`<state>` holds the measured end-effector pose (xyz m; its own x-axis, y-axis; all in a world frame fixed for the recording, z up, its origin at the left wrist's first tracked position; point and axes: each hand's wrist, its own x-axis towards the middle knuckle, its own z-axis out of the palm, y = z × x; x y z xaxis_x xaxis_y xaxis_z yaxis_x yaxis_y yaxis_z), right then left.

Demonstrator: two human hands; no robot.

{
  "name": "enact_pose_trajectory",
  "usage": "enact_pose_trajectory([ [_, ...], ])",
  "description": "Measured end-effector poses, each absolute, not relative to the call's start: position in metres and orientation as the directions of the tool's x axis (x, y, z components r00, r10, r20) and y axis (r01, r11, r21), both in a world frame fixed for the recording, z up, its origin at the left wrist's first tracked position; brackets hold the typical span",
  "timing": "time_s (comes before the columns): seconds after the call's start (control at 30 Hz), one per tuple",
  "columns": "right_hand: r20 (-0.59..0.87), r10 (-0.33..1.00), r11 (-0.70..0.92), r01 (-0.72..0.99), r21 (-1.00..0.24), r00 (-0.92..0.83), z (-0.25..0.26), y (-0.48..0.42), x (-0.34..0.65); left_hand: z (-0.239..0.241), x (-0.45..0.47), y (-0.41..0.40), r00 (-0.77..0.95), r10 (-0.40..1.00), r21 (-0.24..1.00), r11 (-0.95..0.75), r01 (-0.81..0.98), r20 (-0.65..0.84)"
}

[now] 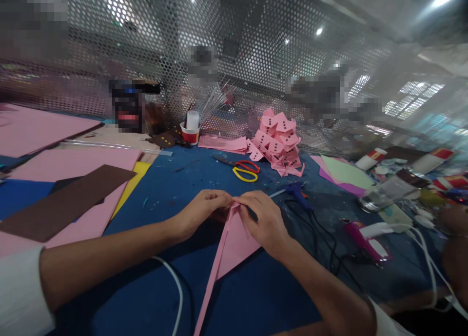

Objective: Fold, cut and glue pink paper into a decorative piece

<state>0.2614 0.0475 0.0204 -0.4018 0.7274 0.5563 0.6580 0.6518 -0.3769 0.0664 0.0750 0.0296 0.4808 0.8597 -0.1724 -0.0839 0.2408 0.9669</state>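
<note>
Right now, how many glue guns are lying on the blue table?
2: a blue glue gun just beyond the right hand, and a pink glue gun further right among the cords. Others may be hidden in the clutter.

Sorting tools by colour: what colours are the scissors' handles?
One red, one yellow, on the scissors lying on the blue table; head view.

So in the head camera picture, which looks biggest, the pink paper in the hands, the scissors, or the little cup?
1. Pink paper, though it is nearest the camera.
2. Scissors.
3. Cup, though it is farther away.
</note>
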Motion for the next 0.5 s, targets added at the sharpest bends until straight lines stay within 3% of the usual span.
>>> enact_pose_trajectory([
  [0.13, 0.553, 0.729, 0.658, 0.636, -0.403, -0.403, 0.0202, 0.047, 0.2615, 0.0268, 0.0663, 0.0771, 0.483, 0.855, 0.97, 0.24, -0.048, -0.188],
  [0.37, 0.471, 0.849, 0.521, 0.52, -0.677, -0.238, 0.0251, 0.0482, 0.2583, 0.0278, 0.0677, 0.0771, 0.502, 0.85, 0.98, 0.199, -0.021, -0.162],
  [0.5, 0.401, 0.895, 0.441, 0.51, -0.738, -0.195, 0.0251, 0.0501, 0.2582, 0.0268, 0.068, 0.0773, 0.514, 0.845, 0.984, 0.176, -0.01, -0.146],
])
